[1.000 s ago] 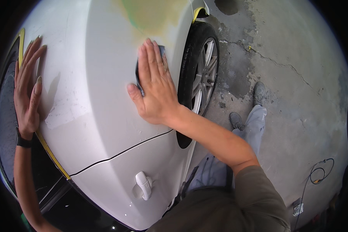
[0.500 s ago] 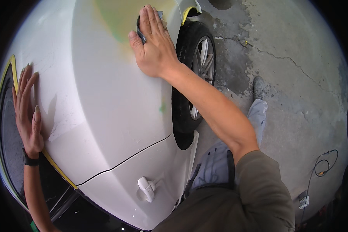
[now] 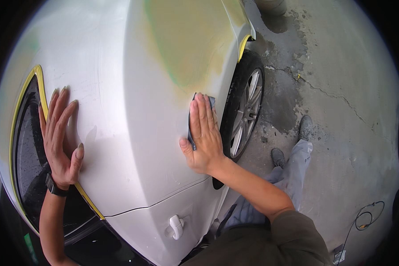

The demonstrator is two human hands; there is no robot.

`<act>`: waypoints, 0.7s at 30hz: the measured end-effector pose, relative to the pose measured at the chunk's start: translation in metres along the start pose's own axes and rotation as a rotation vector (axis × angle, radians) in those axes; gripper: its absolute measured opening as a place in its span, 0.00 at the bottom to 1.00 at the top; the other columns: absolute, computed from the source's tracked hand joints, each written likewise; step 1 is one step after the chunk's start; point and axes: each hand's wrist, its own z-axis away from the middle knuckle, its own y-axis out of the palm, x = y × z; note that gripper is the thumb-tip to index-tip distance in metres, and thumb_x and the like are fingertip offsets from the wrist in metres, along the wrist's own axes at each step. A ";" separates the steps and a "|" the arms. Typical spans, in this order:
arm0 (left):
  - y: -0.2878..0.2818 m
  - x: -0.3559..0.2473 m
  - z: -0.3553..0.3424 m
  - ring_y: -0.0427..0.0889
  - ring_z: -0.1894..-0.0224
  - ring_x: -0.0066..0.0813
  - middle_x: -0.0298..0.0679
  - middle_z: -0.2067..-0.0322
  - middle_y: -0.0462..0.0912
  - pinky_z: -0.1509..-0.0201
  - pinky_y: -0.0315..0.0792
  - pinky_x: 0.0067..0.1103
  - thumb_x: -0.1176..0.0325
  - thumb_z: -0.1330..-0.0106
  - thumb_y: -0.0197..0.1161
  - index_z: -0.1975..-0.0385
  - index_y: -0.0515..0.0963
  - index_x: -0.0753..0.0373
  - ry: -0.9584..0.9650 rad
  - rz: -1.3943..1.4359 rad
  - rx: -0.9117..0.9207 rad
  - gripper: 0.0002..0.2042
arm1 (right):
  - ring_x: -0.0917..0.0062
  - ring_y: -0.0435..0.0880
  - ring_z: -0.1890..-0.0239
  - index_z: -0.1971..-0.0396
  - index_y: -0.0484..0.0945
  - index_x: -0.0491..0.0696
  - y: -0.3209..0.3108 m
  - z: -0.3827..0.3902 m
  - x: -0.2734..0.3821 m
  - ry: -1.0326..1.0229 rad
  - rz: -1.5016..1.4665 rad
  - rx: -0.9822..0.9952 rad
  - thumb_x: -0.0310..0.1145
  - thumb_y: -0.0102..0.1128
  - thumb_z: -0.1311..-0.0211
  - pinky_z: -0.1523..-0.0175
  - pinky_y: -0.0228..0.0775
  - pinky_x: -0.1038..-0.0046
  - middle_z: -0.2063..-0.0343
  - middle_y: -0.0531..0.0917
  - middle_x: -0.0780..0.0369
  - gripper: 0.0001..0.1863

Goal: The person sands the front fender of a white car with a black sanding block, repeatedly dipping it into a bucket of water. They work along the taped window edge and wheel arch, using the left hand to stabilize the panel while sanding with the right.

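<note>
My left hand [image 3: 61, 133] lies on the white car body [image 3: 106, 111] beside the side window [image 3: 29, 146] edged with yellow tape [image 3: 40, 80], fingers stretched and slightly spread. My right hand [image 3: 201, 137] holds a dark, thin sanding sheet [image 3: 192, 139] against the panel, fingers long and close together over it, thumb out to the left. The sheet is mostly hidden under the hand, just below a large yellow-green patch [image 3: 186, 44]. A white door handle [image 3: 176, 226] is nearer me, below the panel seam.
A wheel [image 3: 246, 111] is right of the panel, beside the cracked, partly wet concrete floor [image 3: 341, 111]. My shoes [image 3: 305, 127] and legs are below. A grey container [image 3: 270, 5] stands at the top; a coiled cable or hose [image 3: 365, 219] lies at the lower right.
My right hand slid forward onto the coloured patch, then came back toward me with the sheet to its lower end. My left hand stays on the body; the whole view shifted.
</note>
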 end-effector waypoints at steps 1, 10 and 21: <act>-0.001 -0.002 0.000 0.59 0.20 0.49 0.50 0.27 0.70 0.17 0.36 0.56 0.34 0.35 0.50 0.31 0.76 0.57 -0.014 0.009 0.012 0.39 | 0.45 0.37 0.17 0.20 0.39 0.34 0.002 0.004 0.004 -0.033 -0.007 0.000 0.51 0.40 0.21 0.18 0.29 0.44 0.20 0.43 0.41 0.45; -0.012 -0.011 -0.005 0.57 0.20 0.55 0.54 0.27 0.70 0.18 0.32 0.59 0.35 0.34 0.49 0.32 0.76 0.61 -0.087 0.097 0.119 0.40 | 0.43 0.41 0.18 0.21 0.41 0.33 -0.021 -0.224 0.015 -0.055 -0.048 -0.122 0.51 0.41 0.20 0.17 0.33 0.47 0.20 0.46 0.40 0.44; -0.016 -0.008 0.006 0.58 0.22 0.65 0.59 0.28 0.69 0.21 0.31 0.66 0.41 0.34 0.54 0.29 0.68 0.67 -0.043 0.126 0.195 0.40 | 0.45 0.42 0.18 0.21 0.41 0.32 -0.045 -0.305 -0.030 0.054 -0.094 -0.129 0.49 0.43 0.21 0.17 0.32 0.48 0.20 0.44 0.39 0.44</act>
